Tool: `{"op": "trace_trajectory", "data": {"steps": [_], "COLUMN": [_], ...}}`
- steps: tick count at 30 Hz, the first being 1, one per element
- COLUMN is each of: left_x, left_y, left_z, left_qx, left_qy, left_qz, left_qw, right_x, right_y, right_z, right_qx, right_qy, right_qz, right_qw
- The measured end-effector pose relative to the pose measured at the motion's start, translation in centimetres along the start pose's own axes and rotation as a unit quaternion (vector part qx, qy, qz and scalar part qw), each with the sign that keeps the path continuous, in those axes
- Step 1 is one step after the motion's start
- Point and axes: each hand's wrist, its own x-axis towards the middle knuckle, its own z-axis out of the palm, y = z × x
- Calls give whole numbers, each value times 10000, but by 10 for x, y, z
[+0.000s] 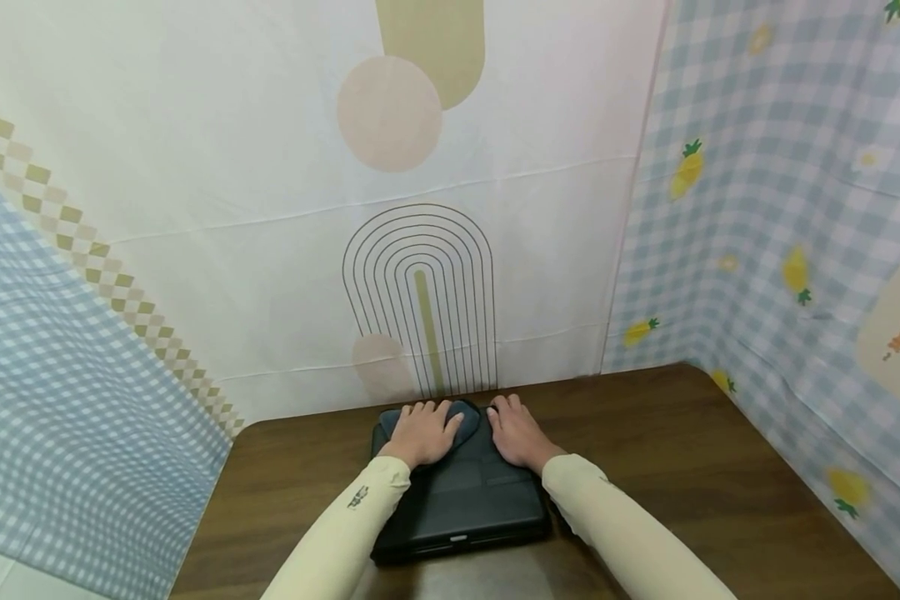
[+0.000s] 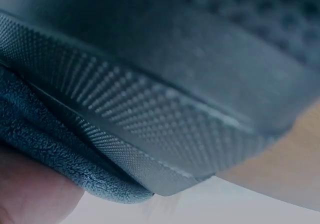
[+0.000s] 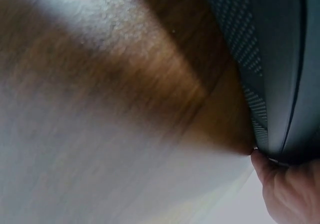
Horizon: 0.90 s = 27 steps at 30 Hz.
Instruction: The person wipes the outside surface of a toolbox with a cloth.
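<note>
On the black case (image 1: 472, 500) | left fingers (image 1: 418, 408) spread over blue cloth (image 1: 468, 419) | right fingers (image 1: 515, 403) gripping its edge

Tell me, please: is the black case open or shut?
Shut, it appears: the black case lies flat on the table, no raised lid showing.

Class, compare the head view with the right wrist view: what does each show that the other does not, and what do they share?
Only the head view shows the left hand on the blue cloth, plus the checked curtain.

Only the right wrist view shows, close up, the textured strip along the side of the case.

Both show the case, the right hand touching it, and the wooden table.
</note>
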Motion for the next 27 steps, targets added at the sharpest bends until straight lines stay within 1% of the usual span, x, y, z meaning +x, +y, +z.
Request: {"op": "trace_trajectory", "data": {"steps": [6, 11, 16, 21, 24, 27], "left_x": [1, -3, -9, -16, -18, -20], "left_y": [-11, -19, -29, -39, -46, -55], "left_z": [1, -2, -7, -11, -13, -11], "left_qx": [-188, -347, -514, -557, -551, -640], "left_qy": [-78, -83, -31, 75, 159, 207], "left_qz": [-100, -151, -182, -155, -152, -243], "left_qw": [9997, 9993, 9985, 9983, 9982, 9974], "right_x": [-1, -1, -1, -1, -1, -2], "right_y": [-2, -1, -1, -1, -1, -1], "right_z": [1, 4, 4, 3, 2, 0], "right_qx": [57, 127, 170, 164, 164, 173], "right_qy": [51, 64, 71, 80, 83, 73], "right_qz": [31, 55, 25, 52, 51, 65], "right_qw": [10000, 9999, 9998, 9998, 9998, 9998]}}
